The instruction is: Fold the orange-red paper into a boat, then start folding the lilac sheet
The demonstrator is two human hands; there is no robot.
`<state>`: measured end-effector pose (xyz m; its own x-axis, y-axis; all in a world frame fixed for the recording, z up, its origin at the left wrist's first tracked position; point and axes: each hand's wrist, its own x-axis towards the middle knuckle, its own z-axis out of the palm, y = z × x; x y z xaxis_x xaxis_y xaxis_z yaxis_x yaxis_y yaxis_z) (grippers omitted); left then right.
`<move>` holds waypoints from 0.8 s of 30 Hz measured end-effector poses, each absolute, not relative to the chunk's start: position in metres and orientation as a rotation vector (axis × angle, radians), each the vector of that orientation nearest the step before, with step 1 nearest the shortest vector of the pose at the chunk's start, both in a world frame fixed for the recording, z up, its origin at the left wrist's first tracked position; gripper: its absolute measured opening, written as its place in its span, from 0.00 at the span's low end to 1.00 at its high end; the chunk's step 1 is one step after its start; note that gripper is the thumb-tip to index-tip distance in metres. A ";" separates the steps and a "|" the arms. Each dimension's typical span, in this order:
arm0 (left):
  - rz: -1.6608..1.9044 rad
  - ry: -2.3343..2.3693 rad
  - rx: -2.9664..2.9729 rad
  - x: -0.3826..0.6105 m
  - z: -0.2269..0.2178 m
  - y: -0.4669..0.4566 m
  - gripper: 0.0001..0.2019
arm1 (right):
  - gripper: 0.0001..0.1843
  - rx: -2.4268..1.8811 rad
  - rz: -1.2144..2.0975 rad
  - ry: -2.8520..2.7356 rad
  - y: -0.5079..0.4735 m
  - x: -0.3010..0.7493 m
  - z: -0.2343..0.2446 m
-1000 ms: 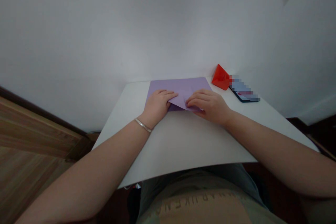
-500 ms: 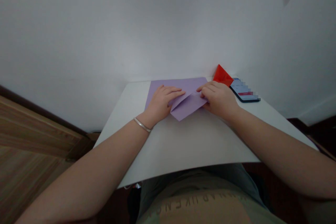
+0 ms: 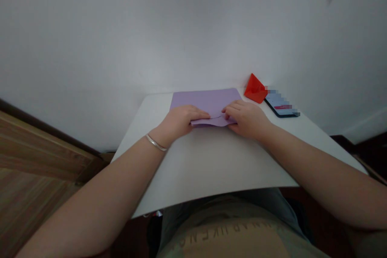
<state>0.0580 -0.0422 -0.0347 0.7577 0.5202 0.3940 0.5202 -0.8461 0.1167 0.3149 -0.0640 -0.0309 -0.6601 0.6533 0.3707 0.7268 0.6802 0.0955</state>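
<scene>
Steadily, I keep the left hand and right hand open and flat, pressing the folded purple paper onto the white table so it can't slide; neither hand grips it.

Past your right hand, a red folded paper sits just beside a phone with a blurred screen, both on a white table. A white wall rises behind; wooden boards lie left of your left hand.
</scene>
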 end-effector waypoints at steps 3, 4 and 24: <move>0.549 0.937 2.895 0.050 -0.036 -0.039 0.17 | 0.11 -0.921 -0.115 -2.676 -0.063 0.318 -0.034; 0.518 0.950 2.882 0.049 -0.036 -0.038 0.17 | 0.12 -0.918 -0.059 -2.693 -0.064 0.318 -0.035; 0.218 1.000 3.029 0.082 -0.021 -0.062 0.15 | 0.20 -1.043 -0.125 -2.696 -0.062 0.309 -0.038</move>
